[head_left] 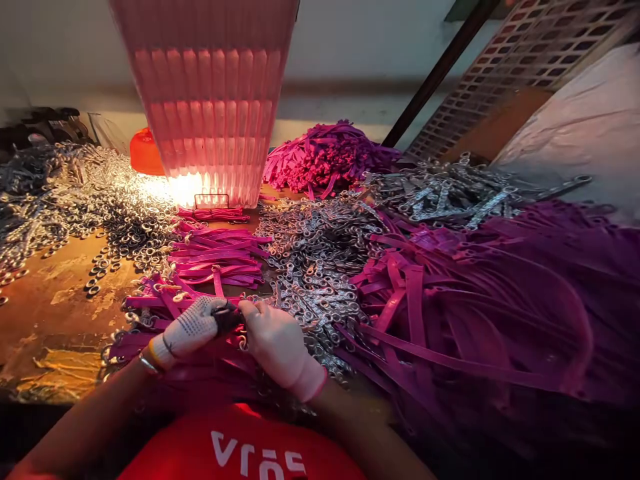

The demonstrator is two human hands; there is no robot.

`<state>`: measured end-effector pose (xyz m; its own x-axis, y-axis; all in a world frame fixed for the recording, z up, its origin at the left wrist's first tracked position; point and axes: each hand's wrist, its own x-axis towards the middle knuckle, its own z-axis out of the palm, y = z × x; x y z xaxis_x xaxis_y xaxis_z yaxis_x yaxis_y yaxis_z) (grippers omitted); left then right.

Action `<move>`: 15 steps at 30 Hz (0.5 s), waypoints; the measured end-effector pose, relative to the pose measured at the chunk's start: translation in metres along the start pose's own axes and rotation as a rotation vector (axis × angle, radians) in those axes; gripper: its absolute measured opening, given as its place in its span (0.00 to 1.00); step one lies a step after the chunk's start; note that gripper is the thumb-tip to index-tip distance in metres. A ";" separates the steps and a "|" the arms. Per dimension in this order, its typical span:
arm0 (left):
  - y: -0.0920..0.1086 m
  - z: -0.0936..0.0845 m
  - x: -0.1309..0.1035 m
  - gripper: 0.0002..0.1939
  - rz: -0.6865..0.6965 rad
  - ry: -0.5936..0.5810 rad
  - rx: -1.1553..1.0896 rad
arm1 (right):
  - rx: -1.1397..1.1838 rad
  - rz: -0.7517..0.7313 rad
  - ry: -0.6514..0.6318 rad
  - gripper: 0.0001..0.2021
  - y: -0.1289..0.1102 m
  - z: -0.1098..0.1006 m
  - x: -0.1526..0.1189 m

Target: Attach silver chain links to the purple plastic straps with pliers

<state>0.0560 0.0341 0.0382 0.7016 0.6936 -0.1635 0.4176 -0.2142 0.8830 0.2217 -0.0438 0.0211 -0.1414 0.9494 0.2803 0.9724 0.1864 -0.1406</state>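
Here, straps [480,313] and metal links [320,293] crowd the right hand [277,343].

Straps [217,257] smooth, faintly glossy; links [320,293] shiny metal; tabletop [55,300] scuffed; glove [187,331] knit cloth.

Workshop: heaped magenta straps [475,313], right of frame; piled metal links [75,183], far left; scuffed worktable [55,300], lower left.
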 end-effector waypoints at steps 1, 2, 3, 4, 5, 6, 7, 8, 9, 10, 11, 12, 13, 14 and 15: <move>-0.001 0.002 0.001 0.09 0.031 0.009 0.105 | 0.019 0.005 -0.005 0.15 0.000 0.002 0.000; -0.002 0.003 0.001 0.08 0.058 0.021 0.193 | 0.048 0.015 -0.008 0.15 0.000 0.003 0.000; -0.003 0.005 0.002 0.07 0.079 0.025 0.245 | 0.079 0.031 -0.007 0.15 0.000 0.003 0.001; -0.005 0.005 0.003 0.07 0.090 0.023 0.247 | 0.107 0.054 -0.009 0.15 0.000 0.003 0.002; -0.007 0.006 0.003 0.08 0.087 0.020 0.208 | 0.127 0.081 -0.017 0.15 0.000 0.001 0.003; -0.010 0.005 0.004 0.09 0.073 0.017 0.148 | 0.143 0.103 -0.035 0.15 0.001 -0.001 0.003; -0.011 0.005 0.005 0.11 0.056 0.025 0.092 | 0.157 0.116 -0.065 0.16 0.002 -0.004 0.004; -0.013 0.005 0.005 0.13 0.036 0.042 0.044 | 0.172 0.120 -0.106 0.17 0.004 -0.007 0.005; -0.014 0.005 0.006 0.14 0.018 0.061 0.014 | 0.187 0.121 -0.152 0.19 0.006 -0.010 0.006; -0.014 0.006 0.006 0.15 0.010 0.076 0.009 | 0.199 0.121 -0.194 0.21 0.008 -0.011 0.006; -0.015 0.008 0.006 0.15 0.012 0.083 0.019 | 0.205 0.124 -0.226 0.22 0.010 -0.012 0.006; -0.015 0.011 0.006 0.15 0.022 0.086 0.037 | 0.204 0.133 -0.245 0.21 0.013 -0.011 0.005; -0.015 0.013 0.007 0.14 0.034 0.092 0.056 | 0.197 0.144 -0.251 0.19 0.014 -0.010 0.004; -0.016 0.017 0.007 0.14 0.044 0.103 0.072 | 0.188 0.150 -0.247 0.17 0.015 -0.007 0.002; -0.017 0.020 0.007 0.13 0.049 0.111 0.081 | 0.180 0.144 -0.238 0.15 0.016 -0.005 0.000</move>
<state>0.0652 0.0291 0.0137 0.6560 0.7518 -0.0672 0.4329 -0.3019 0.8494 0.2379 -0.0416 0.0235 -0.0655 0.9977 0.0183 0.9401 0.0679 -0.3341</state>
